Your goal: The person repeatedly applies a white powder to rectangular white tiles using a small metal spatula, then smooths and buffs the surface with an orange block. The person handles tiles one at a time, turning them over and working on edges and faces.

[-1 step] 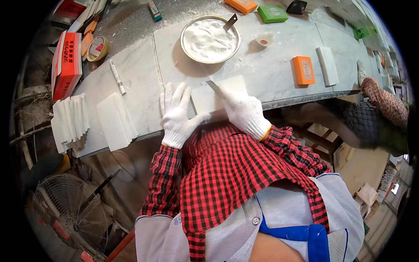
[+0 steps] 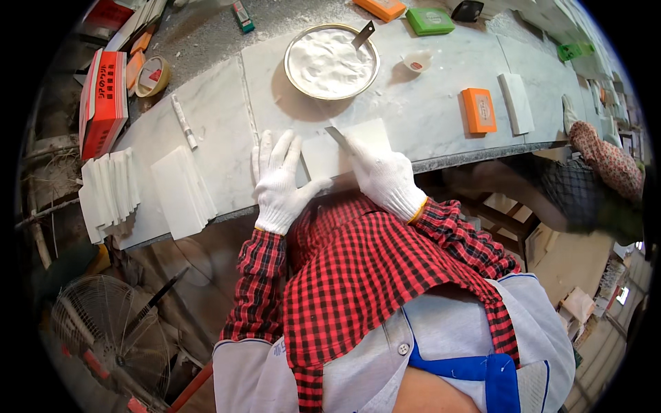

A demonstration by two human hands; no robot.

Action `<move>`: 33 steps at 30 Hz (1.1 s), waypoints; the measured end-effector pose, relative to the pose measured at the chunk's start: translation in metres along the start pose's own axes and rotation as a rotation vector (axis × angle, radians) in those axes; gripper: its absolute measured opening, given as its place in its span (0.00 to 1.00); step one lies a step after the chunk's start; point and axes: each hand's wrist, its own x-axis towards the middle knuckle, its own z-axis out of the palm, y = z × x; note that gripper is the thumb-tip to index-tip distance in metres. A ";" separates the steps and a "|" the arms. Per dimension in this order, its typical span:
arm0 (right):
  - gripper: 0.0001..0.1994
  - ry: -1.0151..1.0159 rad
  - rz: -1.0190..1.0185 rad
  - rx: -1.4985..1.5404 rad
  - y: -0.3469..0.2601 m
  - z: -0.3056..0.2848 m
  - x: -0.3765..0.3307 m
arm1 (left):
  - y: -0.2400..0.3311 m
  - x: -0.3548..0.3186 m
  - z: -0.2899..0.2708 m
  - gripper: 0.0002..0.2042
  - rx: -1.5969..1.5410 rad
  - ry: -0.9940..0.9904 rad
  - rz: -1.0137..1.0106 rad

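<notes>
We see the white sheet (image 2: 323,160) lying on the marble table (image 2: 220,124) at its near edge, between our two gloved hands. Our left hand (image 2: 279,182) is spread wide just left of it, thumb reaching toward its near edge; our right hand (image 2: 385,175) is closed round a flat metal blade (image 2: 335,136) held over the sheet, and hides much of its right part. Just beyond stands the round bowl (image 2: 323,96) of white stuff, powder or paste we cannot tell, with a scraper (image 2: 363,34) leaning out of it. To our right we have a small cup (image 2: 418,63), an orange box (image 2: 479,110) and a white block (image 2: 516,103). On our left lie a white stick (image 2: 184,122) and two stacks of white strips (image 2: 182,193), with a red box (image 2: 105,103) behind. A co-worker's flowered sleeve (image 2: 602,155) shows at far right.
</notes>
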 end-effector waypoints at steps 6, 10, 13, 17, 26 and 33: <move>0.11 0.114 -0.061 0.029 -0.018 0.018 0.007 | -0.009 0.000 0.001 0.43 -0.033 0.056 0.044; 0.14 0.082 -0.142 0.034 -0.022 0.026 0.015 | -0.010 0.002 -0.002 0.43 -0.007 0.016 0.050; 0.19 0.151 -0.065 0.447 -0.010 0.018 0.009 | -0.012 -0.001 0.002 0.46 -0.053 0.025 0.040; 0.18 0.215 0.348 0.917 0.016 -0.014 -0.008 | -0.004 -0.001 -0.001 0.47 0.058 0.023 -0.066; 0.13 0.454 0.541 1.074 0.027 -0.002 0.002 | 0.014 -0.009 0.009 0.43 -0.081 0.082 -0.127; 0.13 0.357 0.662 1.501 0.031 -0.022 -0.003 | 0.022 -0.009 0.011 0.42 -0.413 0.153 -0.213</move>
